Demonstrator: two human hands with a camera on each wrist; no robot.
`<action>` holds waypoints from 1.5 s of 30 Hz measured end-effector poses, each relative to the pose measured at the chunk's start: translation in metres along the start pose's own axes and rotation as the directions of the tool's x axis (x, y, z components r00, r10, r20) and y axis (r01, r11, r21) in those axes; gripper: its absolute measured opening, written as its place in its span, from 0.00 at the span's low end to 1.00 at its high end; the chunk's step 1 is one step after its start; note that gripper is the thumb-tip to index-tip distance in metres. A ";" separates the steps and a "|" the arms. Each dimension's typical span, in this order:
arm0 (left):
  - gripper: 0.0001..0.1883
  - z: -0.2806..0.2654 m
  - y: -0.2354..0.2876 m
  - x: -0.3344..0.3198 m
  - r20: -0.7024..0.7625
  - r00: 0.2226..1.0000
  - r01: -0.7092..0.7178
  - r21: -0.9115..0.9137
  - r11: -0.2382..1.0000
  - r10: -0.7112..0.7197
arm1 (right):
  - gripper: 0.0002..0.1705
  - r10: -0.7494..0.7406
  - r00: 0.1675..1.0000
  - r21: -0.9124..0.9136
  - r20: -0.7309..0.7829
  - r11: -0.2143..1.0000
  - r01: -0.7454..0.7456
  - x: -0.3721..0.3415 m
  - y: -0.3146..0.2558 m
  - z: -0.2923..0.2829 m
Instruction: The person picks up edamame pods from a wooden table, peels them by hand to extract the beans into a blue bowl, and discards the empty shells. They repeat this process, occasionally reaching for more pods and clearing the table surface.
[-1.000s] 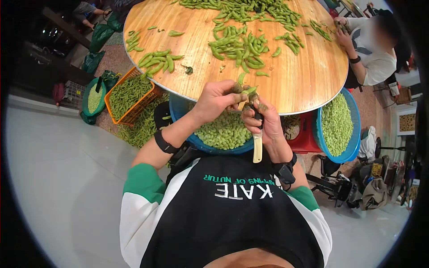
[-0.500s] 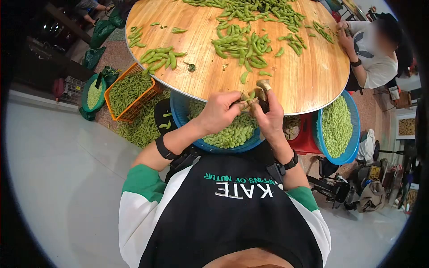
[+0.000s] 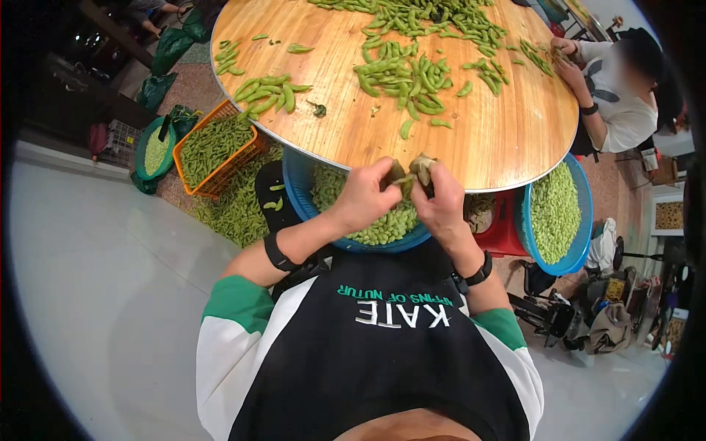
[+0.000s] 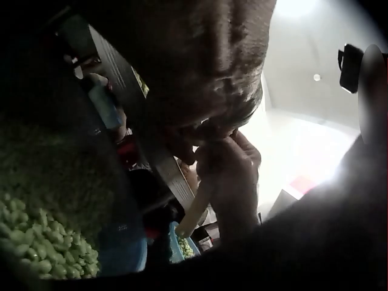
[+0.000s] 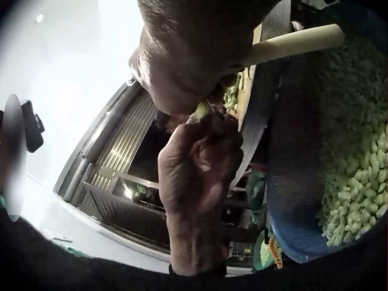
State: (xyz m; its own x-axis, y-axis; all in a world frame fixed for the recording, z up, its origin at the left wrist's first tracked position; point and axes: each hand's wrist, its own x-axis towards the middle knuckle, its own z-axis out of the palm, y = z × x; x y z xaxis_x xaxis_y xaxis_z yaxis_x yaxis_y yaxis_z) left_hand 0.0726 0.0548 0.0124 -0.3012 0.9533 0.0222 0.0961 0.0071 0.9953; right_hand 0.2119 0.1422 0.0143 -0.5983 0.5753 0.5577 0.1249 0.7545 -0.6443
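- We saw a smooth, glossy wooden tabletop (image 3: 331, 81) with a metallic-looking rim (image 3: 294, 149).
- We noted matt cloth in the shirt (image 3: 353, 367).
- We saw plastic in the orange crate (image 3: 220, 175) and blue basin (image 3: 296, 184).
- We found the pale handle (image 5: 300, 45) smooth, the floor (image 3: 88, 272) glossy.

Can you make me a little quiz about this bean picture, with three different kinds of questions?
1. What fills the orange crate on the floor?
A) carrots
B) green pods
C) red apples

2. True or false: a pale handle sticks out from the person's right hand.

3. Fill in the colour: the shelled beans just below the near edge of the round table are in a ____ tub.

Key: 1 B; 2 true; 3 blue
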 end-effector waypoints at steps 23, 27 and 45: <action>0.12 -0.056 0.031 -0.012 0.138 0.760 -0.535 0.686 0.493 0.635 | 0.11 0.287 0.953 0.349 0.097 0.887 -0.303 -0.015 -0.005 -0.003; 0.12 -0.093 0.050 0.021 0.136 0.766 -0.268 0.956 0.120 0.628 | 0.10 0.043 0.952 0.212 0.303 0.971 -0.111 -0.017 -0.001 -0.007; 0.04 -0.022 0.018 0.066 0.240 0.967 -0.102 0.038 0.994 0.090 | 0.18 0.549 0.762 0.739 0.343 0.344 -0.580 -0.013 0.005 -0.015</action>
State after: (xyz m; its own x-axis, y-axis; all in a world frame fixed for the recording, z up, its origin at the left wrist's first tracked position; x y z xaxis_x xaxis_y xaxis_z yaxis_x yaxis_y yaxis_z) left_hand 0.0337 0.1111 0.0336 -0.0552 0.9945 0.0889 0.1626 -0.0789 0.9835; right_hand 0.2321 0.1435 0.0120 -0.6587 0.7446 -0.1078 -0.1949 -0.3072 -0.9315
